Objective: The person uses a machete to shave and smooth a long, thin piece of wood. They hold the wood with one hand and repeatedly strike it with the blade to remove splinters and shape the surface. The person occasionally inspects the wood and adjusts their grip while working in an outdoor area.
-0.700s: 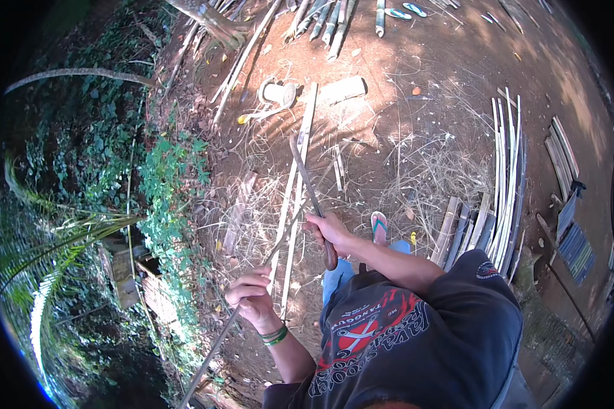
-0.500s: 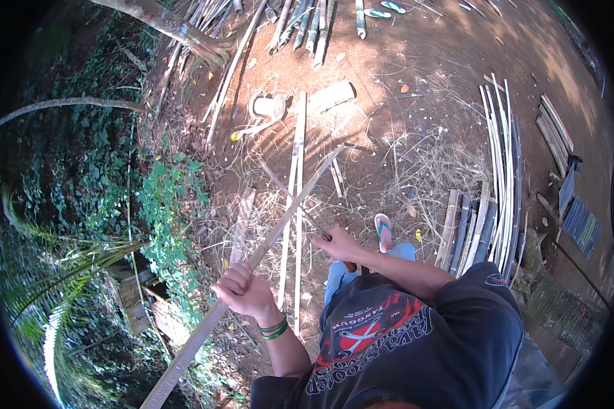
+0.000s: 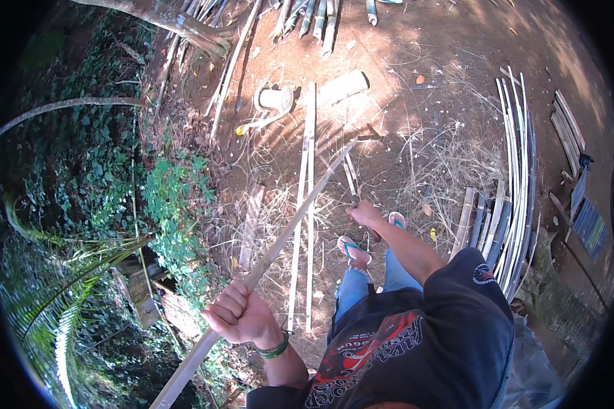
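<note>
My left hand (image 3: 239,313) is wrapped round a long, flat bamboo strip (image 3: 299,216). The strip slants from the lower left up toward the middle of the view, held above the ground. My right hand (image 3: 366,215) is closed on a machete (image 3: 354,199), right of the strip and apart from it. Only a short dark stretch of the blade stands out clearly beyond the fist, and part of the handle shows below it. Two pale strips (image 3: 310,177) lie lengthwise on the ground beneath the held one.
Green bamboo poles (image 3: 330,31) lie at the far side. A white spool (image 3: 276,99) and a pale block (image 3: 344,87) rest beyond the strips. Long slats (image 3: 515,170) are stacked at right. Dry shavings (image 3: 467,160) litter the soil; plants (image 3: 174,198) border the left. My sandalled feet (image 3: 355,251) stand below.
My right hand has moved away from the bamboo strip, forward and to the right, and the machete no longer crosses it. My left hand keeps its grip. Both sandalled feet now show.
</note>
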`<control>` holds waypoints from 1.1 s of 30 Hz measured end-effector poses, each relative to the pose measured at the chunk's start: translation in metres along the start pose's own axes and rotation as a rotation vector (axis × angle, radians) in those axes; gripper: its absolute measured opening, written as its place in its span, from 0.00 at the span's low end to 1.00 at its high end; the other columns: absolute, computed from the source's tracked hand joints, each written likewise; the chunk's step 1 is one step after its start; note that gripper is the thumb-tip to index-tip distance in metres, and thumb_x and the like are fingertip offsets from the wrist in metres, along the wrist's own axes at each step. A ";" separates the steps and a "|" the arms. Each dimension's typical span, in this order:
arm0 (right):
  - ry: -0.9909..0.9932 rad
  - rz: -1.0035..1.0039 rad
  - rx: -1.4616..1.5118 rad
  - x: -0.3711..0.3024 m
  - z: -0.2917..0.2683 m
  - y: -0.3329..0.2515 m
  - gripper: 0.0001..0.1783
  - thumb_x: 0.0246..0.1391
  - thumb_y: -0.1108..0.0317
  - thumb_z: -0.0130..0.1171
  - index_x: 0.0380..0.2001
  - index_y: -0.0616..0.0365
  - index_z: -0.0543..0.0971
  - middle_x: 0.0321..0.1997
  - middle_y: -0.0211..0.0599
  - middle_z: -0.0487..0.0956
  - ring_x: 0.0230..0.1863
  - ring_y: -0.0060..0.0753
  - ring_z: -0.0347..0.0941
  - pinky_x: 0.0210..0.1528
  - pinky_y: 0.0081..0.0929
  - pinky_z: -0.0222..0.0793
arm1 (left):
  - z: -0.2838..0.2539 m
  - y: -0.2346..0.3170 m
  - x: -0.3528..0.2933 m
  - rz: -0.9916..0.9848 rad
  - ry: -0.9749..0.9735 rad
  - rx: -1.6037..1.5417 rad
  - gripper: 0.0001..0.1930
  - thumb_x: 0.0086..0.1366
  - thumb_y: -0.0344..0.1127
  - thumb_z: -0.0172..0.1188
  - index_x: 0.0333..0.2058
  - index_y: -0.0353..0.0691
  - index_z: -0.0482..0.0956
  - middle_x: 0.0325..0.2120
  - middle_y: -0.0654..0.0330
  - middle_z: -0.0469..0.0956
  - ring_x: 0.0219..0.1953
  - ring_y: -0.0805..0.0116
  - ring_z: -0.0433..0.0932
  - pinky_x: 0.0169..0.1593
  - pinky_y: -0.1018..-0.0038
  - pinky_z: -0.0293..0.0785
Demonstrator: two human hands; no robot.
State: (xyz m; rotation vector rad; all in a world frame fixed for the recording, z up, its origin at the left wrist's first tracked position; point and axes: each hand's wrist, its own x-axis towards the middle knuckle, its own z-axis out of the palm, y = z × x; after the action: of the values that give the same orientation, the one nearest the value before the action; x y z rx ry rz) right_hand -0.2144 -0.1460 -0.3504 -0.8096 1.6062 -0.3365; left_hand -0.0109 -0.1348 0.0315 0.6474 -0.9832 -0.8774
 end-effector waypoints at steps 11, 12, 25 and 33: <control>0.004 0.272 -0.116 0.079 -0.039 0.055 0.20 0.46 0.60 0.57 0.35 0.68 0.83 0.36 0.53 0.84 0.39 0.49 0.83 0.46 0.37 0.76 | 0.021 -0.002 0.008 0.044 0.273 0.152 0.28 0.77 0.42 0.42 0.14 0.52 0.47 0.11 0.72 0.43 0.16 0.77 0.39 0.25 0.75 0.43; 0.026 0.408 -0.038 0.091 -0.051 0.071 0.21 0.44 0.61 0.58 0.36 0.69 0.83 0.39 0.55 0.83 0.43 0.51 0.82 0.48 0.37 0.76 | 0.023 0.001 0.008 0.050 0.349 0.167 0.28 0.77 0.42 0.42 0.14 0.52 0.48 0.11 0.72 0.43 0.16 0.77 0.39 0.25 0.75 0.43; 0.434 0.372 -0.358 -0.070 -0.203 0.191 0.25 0.48 0.52 0.61 0.35 0.68 0.83 0.38 0.58 0.83 0.45 0.59 0.79 0.49 0.42 0.74 | 0.045 -0.002 -0.017 0.024 0.290 0.078 0.27 0.74 0.43 0.46 0.14 0.51 0.50 0.10 0.72 0.46 0.15 0.78 0.44 0.25 0.76 0.48; 0.058 -0.304 -0.297 -0.151 -0.128 0.039 0.21 0.49 0.52 0.60 0.26 0.64 0.81 0.26 0.54 0.80 0.33 0.55 0.79 0.35 0.48 0.72 | 0.034 0.006 -0.051 -0.011 0.063 0.013 0.26 0.72 0.42 0.48 0.14 0.51 0.51 0.09 0.72 0.46 0.15 0.76 0.44 0.26 0.75 0.48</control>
State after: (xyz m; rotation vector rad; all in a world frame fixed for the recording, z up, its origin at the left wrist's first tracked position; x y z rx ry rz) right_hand -0.3463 -0.0463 -0.2356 -1.2886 1.6092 -0.3431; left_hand -0.0535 -0.0909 0.0286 0.6882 -0.9300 -0.8559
